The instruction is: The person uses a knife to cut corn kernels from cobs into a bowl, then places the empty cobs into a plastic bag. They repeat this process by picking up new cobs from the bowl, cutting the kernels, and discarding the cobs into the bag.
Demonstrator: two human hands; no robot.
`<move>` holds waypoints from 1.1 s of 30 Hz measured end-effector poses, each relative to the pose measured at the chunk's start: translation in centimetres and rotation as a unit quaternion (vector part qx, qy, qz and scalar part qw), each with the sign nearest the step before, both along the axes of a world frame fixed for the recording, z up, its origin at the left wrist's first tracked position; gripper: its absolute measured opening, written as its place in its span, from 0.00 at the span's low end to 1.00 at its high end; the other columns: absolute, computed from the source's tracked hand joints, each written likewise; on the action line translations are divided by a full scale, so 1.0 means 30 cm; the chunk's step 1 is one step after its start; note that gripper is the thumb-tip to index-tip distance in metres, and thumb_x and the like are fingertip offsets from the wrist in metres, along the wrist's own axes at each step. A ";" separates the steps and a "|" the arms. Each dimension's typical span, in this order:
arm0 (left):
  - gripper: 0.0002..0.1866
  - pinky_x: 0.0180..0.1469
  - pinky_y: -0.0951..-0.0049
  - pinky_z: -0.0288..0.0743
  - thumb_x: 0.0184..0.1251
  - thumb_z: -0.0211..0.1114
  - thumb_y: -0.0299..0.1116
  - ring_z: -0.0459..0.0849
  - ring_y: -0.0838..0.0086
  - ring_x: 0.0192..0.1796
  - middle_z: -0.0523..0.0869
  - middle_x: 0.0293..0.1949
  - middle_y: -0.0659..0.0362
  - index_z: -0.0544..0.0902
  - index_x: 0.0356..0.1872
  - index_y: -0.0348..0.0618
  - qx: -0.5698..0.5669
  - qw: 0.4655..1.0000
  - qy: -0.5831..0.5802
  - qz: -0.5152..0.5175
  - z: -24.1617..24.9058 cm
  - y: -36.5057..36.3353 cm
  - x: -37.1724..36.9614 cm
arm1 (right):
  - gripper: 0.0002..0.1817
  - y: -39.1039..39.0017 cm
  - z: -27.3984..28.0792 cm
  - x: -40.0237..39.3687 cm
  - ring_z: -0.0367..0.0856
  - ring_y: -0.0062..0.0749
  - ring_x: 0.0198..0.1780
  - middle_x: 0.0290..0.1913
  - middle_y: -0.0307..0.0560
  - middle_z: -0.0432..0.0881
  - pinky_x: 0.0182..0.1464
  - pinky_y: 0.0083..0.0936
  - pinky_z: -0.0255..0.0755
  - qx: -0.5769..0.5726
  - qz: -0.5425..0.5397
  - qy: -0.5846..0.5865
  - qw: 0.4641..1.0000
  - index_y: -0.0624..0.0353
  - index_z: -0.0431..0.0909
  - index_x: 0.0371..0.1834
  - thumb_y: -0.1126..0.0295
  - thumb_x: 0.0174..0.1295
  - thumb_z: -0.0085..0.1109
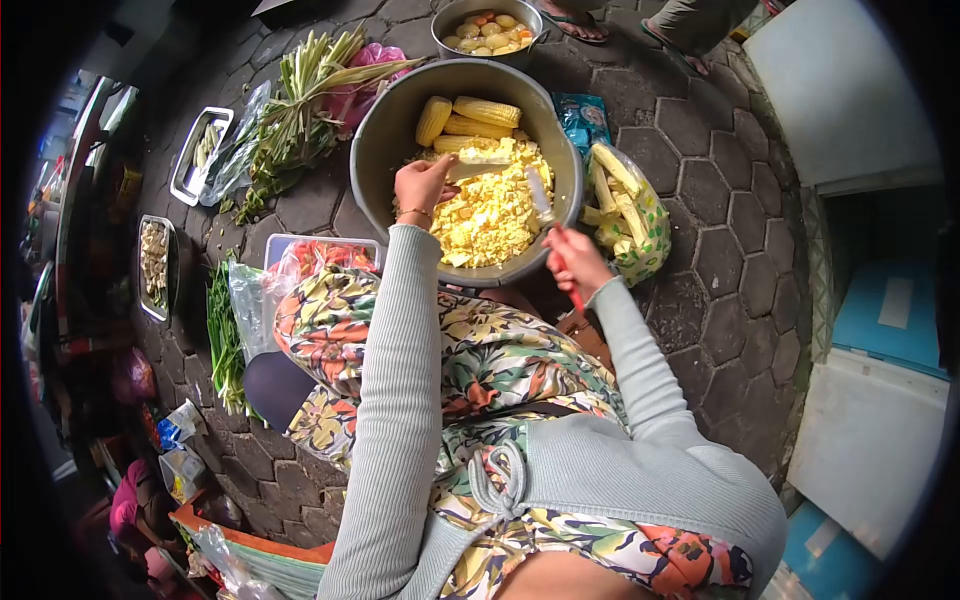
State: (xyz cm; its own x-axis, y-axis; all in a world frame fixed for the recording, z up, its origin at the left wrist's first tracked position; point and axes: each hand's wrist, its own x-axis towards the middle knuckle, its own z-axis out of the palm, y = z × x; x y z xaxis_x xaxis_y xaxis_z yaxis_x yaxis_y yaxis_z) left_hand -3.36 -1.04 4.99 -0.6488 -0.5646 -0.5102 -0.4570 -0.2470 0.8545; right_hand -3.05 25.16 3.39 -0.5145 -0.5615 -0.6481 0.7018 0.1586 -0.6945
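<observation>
A large grey basin (pixel 368 190) stands in front of me, with cut corn kernels (pixel 490 215) heaped inside and several whole yellow cobs (pixel 487 111) at its far side. Over the kernels, my left hand (pixel 424 188) grips one end of a pale, mostly stripped corn cob (pixel 482 157). My right hand (pixel 577 262) is closed round the red handle of a knife (pixel 540 193) at the basin's right rim. The blade points up and away from me, a little apart from the cob.
Beyond the basin is a metal pot (pixel 490 56) of peeled vegetables. A bag of stripped cobs (pixel 628 215) lies at the right. Leafy stalks (pixel 300 110), trays (pixel 157 268) and green onions (pixel 228 340) are at the left. Another person's sandaled feet (pixel 582 27) show at the top.
</observation>
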 end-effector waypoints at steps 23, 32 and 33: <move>0.17 0.21 0.76 0.76 0.45 0.68 0.40 0.81 0.74 0.19 0.81 0.19 0.55 0.77 0.20 0.33 -0.051 0.939 -0.045 -0.338 -0.057 0.603 -0.240 | 0.14 0.356 -0.093 -0.368 0.74 0.55 0.37 0.29 0.60 0.75 0.36 0.44 0.68 0.537 0.076 0.505 0.671 0.55 0.68 0.41 0.75 0.49 0.50; 0.24 0.25 0.74 0.77 0.54 0.61 0.45 0.82 0.70 0.24 0.81 0.28 0.51 0.77 0.36 0.27 0.088 0.940 -0.007 -0.330 -0.156 0.743 -0.279 | 0.18 0.407 -0.085 -0.301 0.73 0.58 0.38 0.32 0.63 0.75 0.38 0.43 0.66 0.450 -0.037 0.547 0.705 0.61 0.69 0.42 0.81 0.43 0.47; 0.23 0.29 0.72 0.77 0.55 0.61 0.44 0.83 0.69 0.28 0.81 0.31 0.50 0.77 0.39 0.28 0.099 0.947 -0.020 -0.305 -0.174 0.761 -0.289 | 0.18 0.394 -0.073 -0.292 0.73 0.58 0.38 0.32 0.63 0.75 0.38 0.43 0.66 0.447 -0.036 0.546 0.708 0.61 0.69 0.42 0.81 0.43 0.47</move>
State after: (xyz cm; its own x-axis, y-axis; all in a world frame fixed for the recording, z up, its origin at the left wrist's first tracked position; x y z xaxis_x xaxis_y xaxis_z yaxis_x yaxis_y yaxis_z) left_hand -12.03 21.78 -0.23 -0.8013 0.0180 -0.5979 -0.5973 -0.0797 0.7981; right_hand -11.81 36.98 1.20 -0.9890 -0.1257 0.0785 -0.1480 0.8679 -0.4743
